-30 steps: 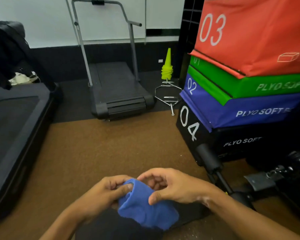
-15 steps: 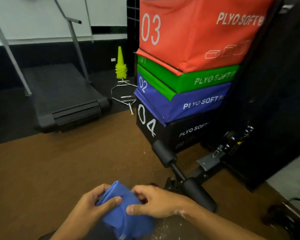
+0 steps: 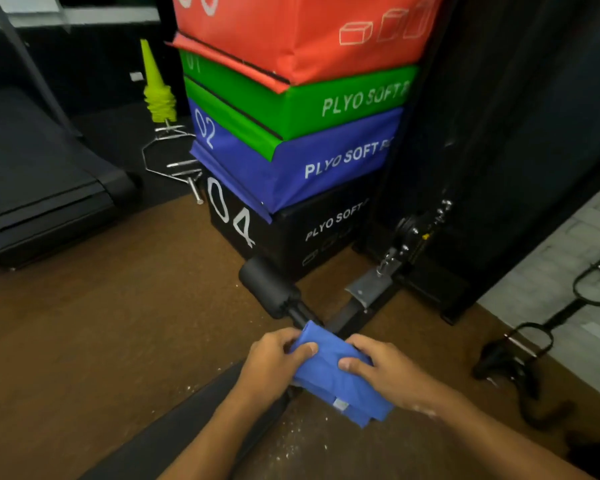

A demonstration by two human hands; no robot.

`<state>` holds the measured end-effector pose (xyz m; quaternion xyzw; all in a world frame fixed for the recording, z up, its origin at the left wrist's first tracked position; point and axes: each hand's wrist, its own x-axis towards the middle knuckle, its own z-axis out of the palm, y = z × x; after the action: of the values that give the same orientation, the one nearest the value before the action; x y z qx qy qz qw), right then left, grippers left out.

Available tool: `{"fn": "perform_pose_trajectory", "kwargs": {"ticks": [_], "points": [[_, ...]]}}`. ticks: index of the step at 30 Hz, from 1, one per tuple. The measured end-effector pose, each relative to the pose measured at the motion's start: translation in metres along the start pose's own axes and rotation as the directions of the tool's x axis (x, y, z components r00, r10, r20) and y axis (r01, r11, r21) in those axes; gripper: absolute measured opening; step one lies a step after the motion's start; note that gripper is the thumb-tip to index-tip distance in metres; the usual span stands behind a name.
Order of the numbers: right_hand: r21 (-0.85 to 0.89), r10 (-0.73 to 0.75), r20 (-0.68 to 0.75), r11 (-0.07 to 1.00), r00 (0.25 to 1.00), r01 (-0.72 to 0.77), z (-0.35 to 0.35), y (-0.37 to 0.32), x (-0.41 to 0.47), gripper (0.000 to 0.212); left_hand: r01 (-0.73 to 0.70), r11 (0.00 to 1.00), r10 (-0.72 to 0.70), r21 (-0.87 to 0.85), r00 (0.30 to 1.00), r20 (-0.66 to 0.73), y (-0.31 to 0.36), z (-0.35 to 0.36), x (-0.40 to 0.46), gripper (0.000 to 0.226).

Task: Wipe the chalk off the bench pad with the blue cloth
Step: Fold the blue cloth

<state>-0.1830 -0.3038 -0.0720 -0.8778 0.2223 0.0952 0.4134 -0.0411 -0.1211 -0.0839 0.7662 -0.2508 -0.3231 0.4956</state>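
Note:
A folded blue cloth [image 3: 329, 374] is held between both hands near the bottom centre of the head view. My left hand [image 3: 272, 363] pinches its left edge and my right hand [image 3: 387, 374] grips its right side. Below my left forearm runs the black bench pad [image 3: 174, 431], slanting toward the lower left; most of it is hidden by my arm. White chalk specks [image 3: 291, 445] lie scattered on the brown floor just right of the pad.
A black foam roller [image 3: 269, 289] on the bench frame sits just beyond the cloth. Stacked plyo boxes [image 3: 291, 147] stand behind it, a dark rack [image 3: 499, 168] to their right. A treadmill [image 3: 42, 188] is at left, cable handles [image 3: 534, 341] at right.
The view has swung right and down, so the plyo boxes and rack fill more of the frame. Both hands keep hold of the cloth, which now looks more neatly folded.

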Motion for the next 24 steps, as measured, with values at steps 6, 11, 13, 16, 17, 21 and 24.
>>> {"fn": "perform_pose_trajectory", "kwargs": {"ticks": [6,11,13,16,17,21,24], "points": [[-0.018,0.124,-0.102,0.992,0.987,-0.126,0.019,0.092,0.041,0.014,0.028,0.993,-0.032,0.113,0.999,0.03,-0.054,0.063,0.083,0.017],[-0.01,0.236,-0.24,0.969,0.941,-0.246,0.041,0.143,0.073,0.017,0.025,0.968,-0.032,0.249,0.999,0.028,-0.096,0.102,0.135,0.021],[-0.079,0.235,-0.272,0.961,0.933,-0.265,0.05,0.156,0.083,0.021,-0.008,0.952,0.007,0.305,1.0,0.006,-0.109,0.111,0.146,0.029],[-0.21,0.214,-0.286,0.937,0.934,-0.279,0.061,0.165,0.084,0.023,-0.039,0.946,0.044,0.321,0.999,-0.007,-0.12,0.117,0.15,0.022],[-0.25,0.218,-0.28,0.924,0.935,-0.29,0.065,0.164,0.082,0.025,-0.045,0.946,0.05,0.32,0.999,-0.009,-0.121,0.119,0.149,0.019],[-0.376,0.257,-0.252,0.863,0.933,-0.339,0.071,0.153,0.073,0.03,-0.026,0.952,0.036,0.304,0.999,-0.03,-0.119,0.116,0.136,0.03],[-0.441,0.281,-0.272,0.814,0.92,-0.379,0.062,0.145,0.073,0.043,0.023,0.951,-0.037,0.308,0.999,0.04,-0.109,0.101,0.117,0.046]]}}
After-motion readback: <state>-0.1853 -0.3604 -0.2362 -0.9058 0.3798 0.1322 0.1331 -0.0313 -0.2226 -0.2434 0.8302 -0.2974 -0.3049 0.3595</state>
